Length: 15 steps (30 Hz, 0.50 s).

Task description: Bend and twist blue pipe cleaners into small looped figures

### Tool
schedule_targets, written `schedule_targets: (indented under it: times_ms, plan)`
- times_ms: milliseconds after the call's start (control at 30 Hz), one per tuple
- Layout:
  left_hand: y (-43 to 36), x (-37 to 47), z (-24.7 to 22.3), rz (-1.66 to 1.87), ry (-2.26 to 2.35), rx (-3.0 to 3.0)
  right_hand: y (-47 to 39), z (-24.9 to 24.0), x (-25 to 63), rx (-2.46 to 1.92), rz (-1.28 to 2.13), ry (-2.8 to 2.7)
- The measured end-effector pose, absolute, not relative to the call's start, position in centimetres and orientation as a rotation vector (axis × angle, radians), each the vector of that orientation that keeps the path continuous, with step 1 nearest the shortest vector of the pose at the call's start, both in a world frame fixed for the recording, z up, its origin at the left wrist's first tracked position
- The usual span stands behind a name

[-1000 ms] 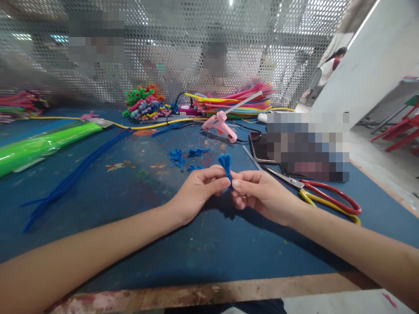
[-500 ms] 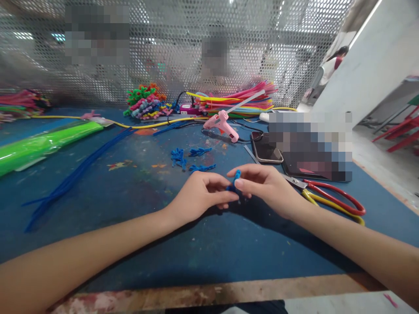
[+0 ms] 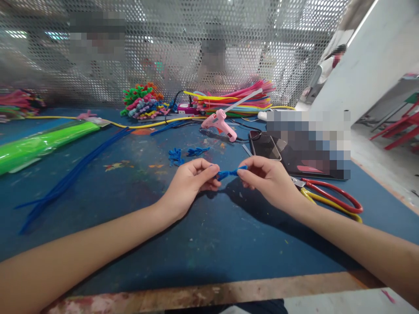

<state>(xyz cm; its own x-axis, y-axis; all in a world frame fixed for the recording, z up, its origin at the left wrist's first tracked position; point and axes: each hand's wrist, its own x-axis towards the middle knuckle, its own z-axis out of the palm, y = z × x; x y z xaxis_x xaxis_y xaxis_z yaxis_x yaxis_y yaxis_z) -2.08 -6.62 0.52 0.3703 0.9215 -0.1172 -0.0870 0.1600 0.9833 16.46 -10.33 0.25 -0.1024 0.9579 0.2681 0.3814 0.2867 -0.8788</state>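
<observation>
A short piece of twisted blue pipe cleaner (image 3: 229, 173) stretches level between my two hands, a little above the blue table. Its left end is pinched by my left hand (image 3: 196, 178), thumb on top. My right hand (image 3: 266, 176) grips the other end between thumb and forefinger, and a small tip pokes out past the fingers. Just beyond my left hand lie more looped blue pipe cleaner pieces (image 3: 197, 151), with a clump of them (image 3: 176, 156) beside. Fingers cover both ends of the held piece.
Red-and-yellow-handled scissors (image 3: 332, 196) lie beside my right wrist. Behind them are a phone (image 3: 265, 145) and a dark tablet-like slab (image 3: 314, 170). A pink glue gun (image 3: 219, 125) stands farther back. Long blue pipe cleaners (image 3: 72, 179) and a green packet (image 3: 46, 141) are at left.
My hands have moved slightly apart and up, and the blue piece, upright and bunched before, is now drawn out level between them. My left hand now covers one blue piece on the table.
</observation>
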Motion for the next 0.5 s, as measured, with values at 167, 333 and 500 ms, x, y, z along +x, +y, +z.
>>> schedule_targets:
  times_ms: [167,333,500]
  plan:
    - [-6.94,-1.96,0.76,0.743,0.756,0.966,-10.74,-0.01,17.02,-0.987,0.030,-1.944]
    - [-7.31,-1.91,0.72,0.735,0.741,0.932,-10.90,-0.15,16.63,-0.922,-0.191,-2.079]
    - [-7.32,-1.80,0.45,0.771,0.825,1.127,-10.94,-0.56,16.05,-1.021,-0.228,-2.239]
